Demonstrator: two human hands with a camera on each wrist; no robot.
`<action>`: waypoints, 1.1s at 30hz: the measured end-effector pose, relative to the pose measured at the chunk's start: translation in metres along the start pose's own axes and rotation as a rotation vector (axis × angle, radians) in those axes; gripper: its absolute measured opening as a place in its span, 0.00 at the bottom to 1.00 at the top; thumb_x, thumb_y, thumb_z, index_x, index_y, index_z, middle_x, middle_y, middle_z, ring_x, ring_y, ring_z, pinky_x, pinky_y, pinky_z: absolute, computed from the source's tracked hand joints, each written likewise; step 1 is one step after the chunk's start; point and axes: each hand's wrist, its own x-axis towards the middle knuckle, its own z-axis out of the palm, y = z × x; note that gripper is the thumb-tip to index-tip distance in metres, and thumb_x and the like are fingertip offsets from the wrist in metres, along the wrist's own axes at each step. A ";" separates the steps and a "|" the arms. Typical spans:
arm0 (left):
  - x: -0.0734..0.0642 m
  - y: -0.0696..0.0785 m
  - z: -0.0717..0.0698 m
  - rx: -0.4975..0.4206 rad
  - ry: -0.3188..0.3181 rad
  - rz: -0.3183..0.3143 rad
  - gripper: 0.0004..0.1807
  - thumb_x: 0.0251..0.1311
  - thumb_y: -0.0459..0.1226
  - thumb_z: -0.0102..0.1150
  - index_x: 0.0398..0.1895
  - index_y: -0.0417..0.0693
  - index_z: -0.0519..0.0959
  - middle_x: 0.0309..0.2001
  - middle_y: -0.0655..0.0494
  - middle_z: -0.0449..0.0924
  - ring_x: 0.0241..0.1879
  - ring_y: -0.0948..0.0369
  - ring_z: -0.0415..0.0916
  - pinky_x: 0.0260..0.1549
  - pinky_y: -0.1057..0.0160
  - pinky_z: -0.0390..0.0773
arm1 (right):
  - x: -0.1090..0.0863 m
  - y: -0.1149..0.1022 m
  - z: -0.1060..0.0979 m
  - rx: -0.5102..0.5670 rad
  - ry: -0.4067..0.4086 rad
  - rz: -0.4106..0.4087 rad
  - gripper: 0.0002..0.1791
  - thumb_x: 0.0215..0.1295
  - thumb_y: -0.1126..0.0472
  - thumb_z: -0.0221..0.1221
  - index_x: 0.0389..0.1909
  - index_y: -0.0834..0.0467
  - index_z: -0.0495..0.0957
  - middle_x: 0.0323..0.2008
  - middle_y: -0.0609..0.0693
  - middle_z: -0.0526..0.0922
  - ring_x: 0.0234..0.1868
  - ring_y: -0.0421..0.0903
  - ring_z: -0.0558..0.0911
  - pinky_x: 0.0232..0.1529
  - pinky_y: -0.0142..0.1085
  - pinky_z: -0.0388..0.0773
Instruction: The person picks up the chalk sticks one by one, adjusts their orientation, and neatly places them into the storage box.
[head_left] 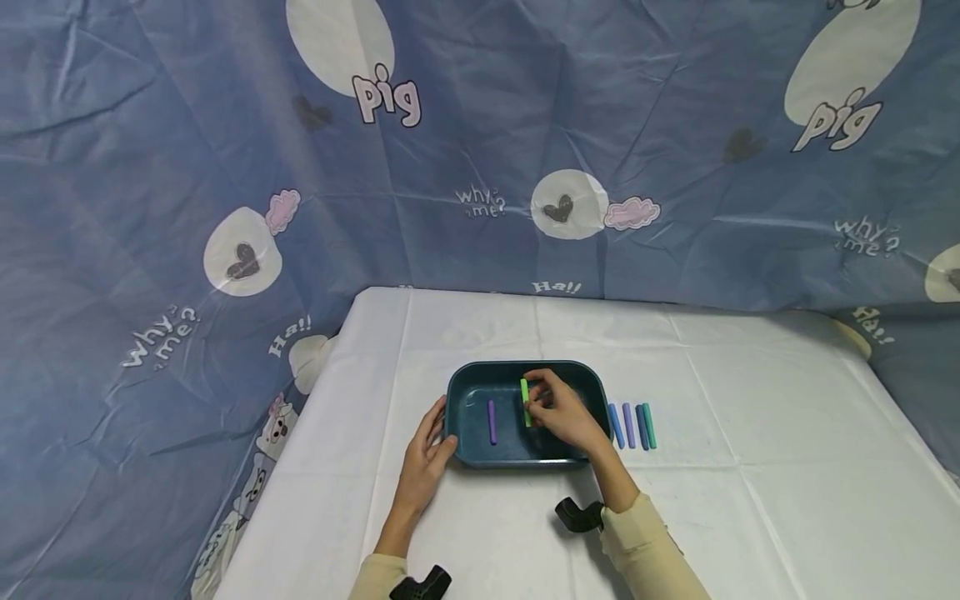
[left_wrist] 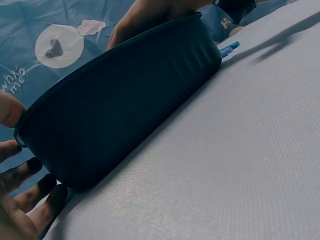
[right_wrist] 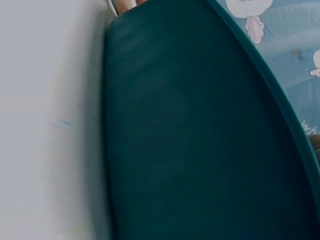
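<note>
A dark teal rectangular tray (head_left: 480, 463) stands on the white cloth. At its left end my left hand (head_left: 426, 462) holds it, the thumb at the rim and the other fingers against the outer wall, as the left wrist view shows. Over the tray's inside, my right hand (head_left: 562, 410) pinches a slim, light green stick (head_left: 525, 396), held roughly upright in the head view. A purple stick (head_left: 492, 422) lies on the tray floor to the left of it. In the right wrist view the tray's wall (right_wrist: 200, 125) hides the right hand's fingers.
Several similar sticks lie side by side on the cloth right of the tray: a blue stick (head_left: 616, 426), a lilac stick (head_left: 628, 425), a dark blue stick (head_left: 642, 427) and a green stick (head_left: 649, 426). Behind the table (head_left: 465, 325) hangs a printed blue curtain (head_left: 480, 125).
</note>
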 end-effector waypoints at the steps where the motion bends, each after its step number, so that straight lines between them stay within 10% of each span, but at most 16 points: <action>1: 0.000 0.003 0.000 -0.002 -0.003 -0.005 0.33 0.64 0.26 0.51 0.72 0.43 0.56 0.71 0.40 0.57 0.67 0.42 0.60 0.53 0.78 0.70 | -0.001 -0.002 0.000 0.006 -0.007 0.003 0.26 0.62 0.74 0.53 0.62 0.70 0.62 0.40 0.66 0.73 0.36 0.54 0.78 0.35 0.54 0.80; 8: -0.002 0.024 0.000 0.010 -0.018 0.000 0.33 0.63 0.25 0.51 0.71 0.33 0.54 0.69 0.33 0.56 0.66 0.37 0.59 0.51 0.78 0.70 | 0.004 0.015 0.007 -0.002 -0.011 0.008 0.25 0.62 0.73 0.54 0.61 0.68 0.63 0.38 0.62 0.73 0.34 0.49 0.78 0.31 0.46 0.81; 20: 0.001 -0.004 -0.001 0.017 0.005 0.004 0.33 0.64 0.28 0.52 0.72 0.47 0.57 0.71 0.42 0.58 0.67 0.45 0.62 0.52 0.78 0.70 | 0.013 0.021 0.014 -0.037 0.000 0.034 0.23 0.61 0.72 0.55 0.58 0.64 0.66 0.35 0.58 0.75 0.32 0.45 0.79 0.28 0.39 0.81; 33: -0.002 0.031 0.001 0.060 -0.028 -0.045 0.33 0.64 0.27 0.52 0.71 0.34 0.53 0.70 0.34 0.56 0.67 0.40 0.60 0.52 0.77 0.72 | 0.016 0.024 0.019 -0.052 -0.040 0.073 0.22 0.60 0.73 0.55 0.56 0.67 0.67 0.33 0.58 0.76 0.31 0.43 0.79 0.27 0.37 0.82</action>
